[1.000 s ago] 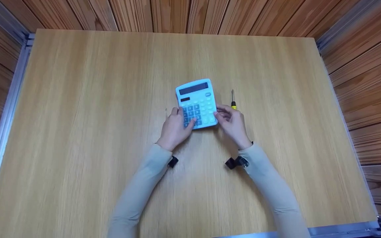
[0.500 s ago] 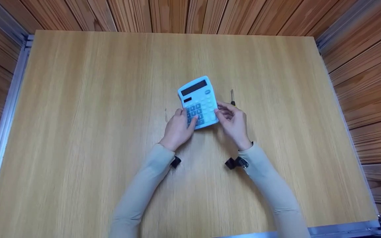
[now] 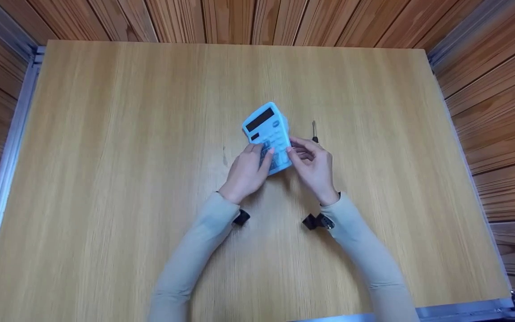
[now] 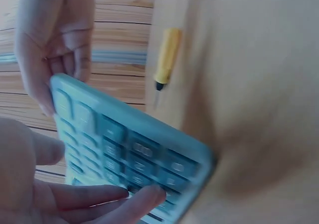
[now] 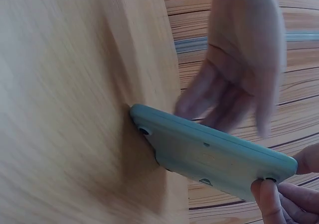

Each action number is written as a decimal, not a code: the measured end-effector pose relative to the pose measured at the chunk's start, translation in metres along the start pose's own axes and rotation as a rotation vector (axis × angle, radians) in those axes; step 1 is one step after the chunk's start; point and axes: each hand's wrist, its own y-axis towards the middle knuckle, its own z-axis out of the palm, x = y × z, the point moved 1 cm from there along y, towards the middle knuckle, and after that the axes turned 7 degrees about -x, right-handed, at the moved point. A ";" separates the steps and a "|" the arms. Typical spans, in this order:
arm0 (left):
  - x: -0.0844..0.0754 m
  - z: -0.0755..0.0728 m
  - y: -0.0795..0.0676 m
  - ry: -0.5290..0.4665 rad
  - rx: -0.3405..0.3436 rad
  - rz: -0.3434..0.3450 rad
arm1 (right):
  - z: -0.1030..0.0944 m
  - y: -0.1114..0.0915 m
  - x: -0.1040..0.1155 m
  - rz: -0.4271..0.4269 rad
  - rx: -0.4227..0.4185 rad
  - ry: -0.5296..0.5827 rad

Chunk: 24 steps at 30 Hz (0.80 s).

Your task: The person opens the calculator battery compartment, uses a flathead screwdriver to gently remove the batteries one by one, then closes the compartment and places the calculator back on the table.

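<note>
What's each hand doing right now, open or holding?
Left hand: open, over the front of the calculator; contact unclear.
Right hand: holding the calculator, pinched at its edge.

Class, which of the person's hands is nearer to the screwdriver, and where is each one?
Right. In the head view, the right hand hides part of the screwdriver; the left hand is farther off to the left, over the calculator.
</note>
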 end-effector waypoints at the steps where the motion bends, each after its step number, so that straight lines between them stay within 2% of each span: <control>1: -0.002 -0.001 0.000 -0.010 0.001 0.009 | 0.000 0.000 0.001 -0.004 0.002 0.003; 5: -0.010 -0.007 0.000 -0.058 -0.006 0.023 | 0.002 -0.002 0.001 -0.021 0.014 0.026; 10: -0.010 -0.011 0.002 -0.109 -0.062 0.011 | 0.008 -0.001 -0.020 0.003 0.061 0.150; 13: -0.009 -0.013 0.004 -0.117 -0.069 -0.019 | 0.011 -0.002 -0.031 0.030 0.103 0.213; 20: -0.012 -0.015 0.003 -0.053 -0.071 -0.065 | 0.013 -0.004 -0.036 0.029 0.195 0.215; 24: -0.012 -0.017 0.003 -0.089 -0.072 -0.070 | 0.015 -0.003 -0.040 0.061 0.256 0.221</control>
